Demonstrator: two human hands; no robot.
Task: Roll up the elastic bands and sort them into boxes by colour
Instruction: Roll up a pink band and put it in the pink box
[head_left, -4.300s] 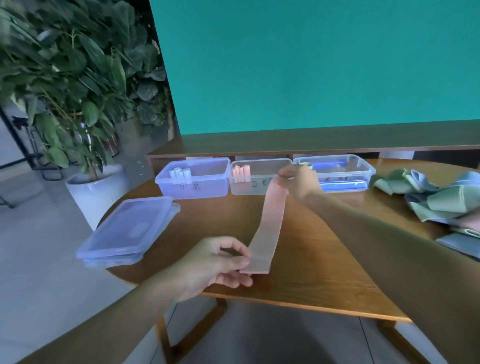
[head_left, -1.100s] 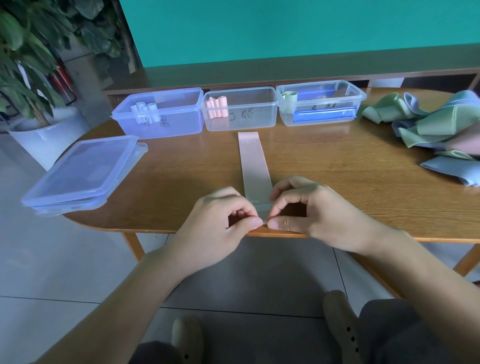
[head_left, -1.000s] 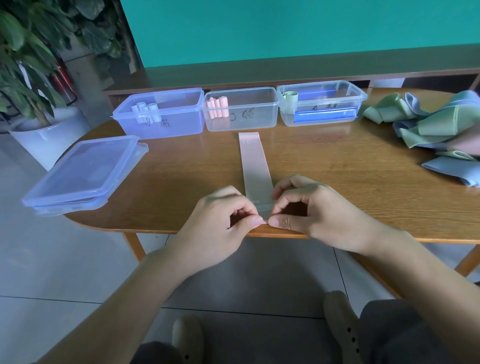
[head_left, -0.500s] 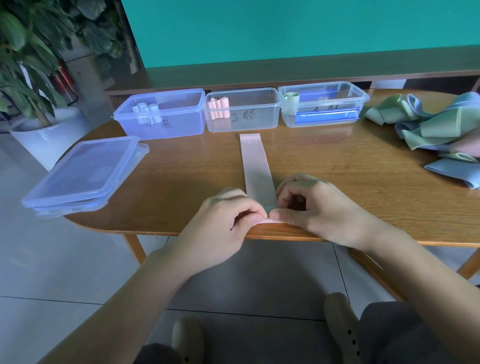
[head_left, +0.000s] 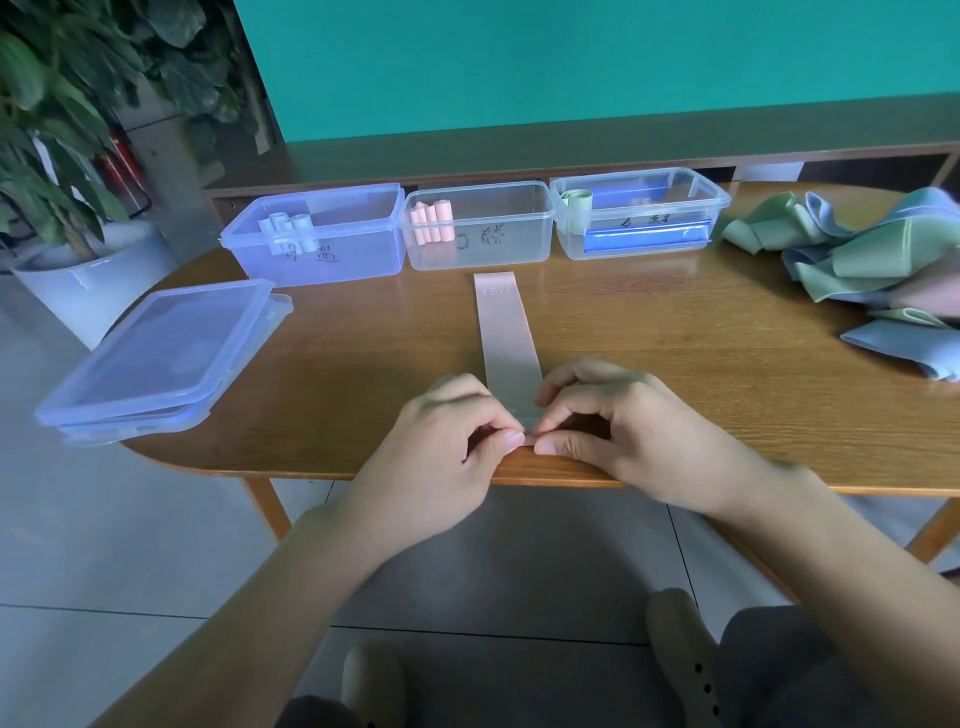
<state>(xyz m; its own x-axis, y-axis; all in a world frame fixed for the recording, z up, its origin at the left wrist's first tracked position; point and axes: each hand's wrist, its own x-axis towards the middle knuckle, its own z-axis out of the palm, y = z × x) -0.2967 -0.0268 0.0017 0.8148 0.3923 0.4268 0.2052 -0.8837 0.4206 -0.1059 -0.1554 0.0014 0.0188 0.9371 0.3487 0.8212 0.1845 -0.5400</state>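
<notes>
The pink band (head_left: 506, 332) lies flat along the centre of the surface (head_left: 675, 374), its far end just short of the middle box (head_left: 480, 226). Since half a second ago its near end has been turned over into a first small fold at the surface edge; a second ago it lay flat under the fingertips. Left hand (head_left: 447, 447) and right hand (head_left: 608, 431) both pinch that near end, thumbs and forefingers curled on it; each grip is clenched on the band. In my judgement rolling has only begun; nearly the full length remains unrolled. Pink rolls (head_left: 431, 223) already stand in the middle box, the likely destination. Further loose bands (head_left: 857, 254) wait at the right of the frame.
</notes>
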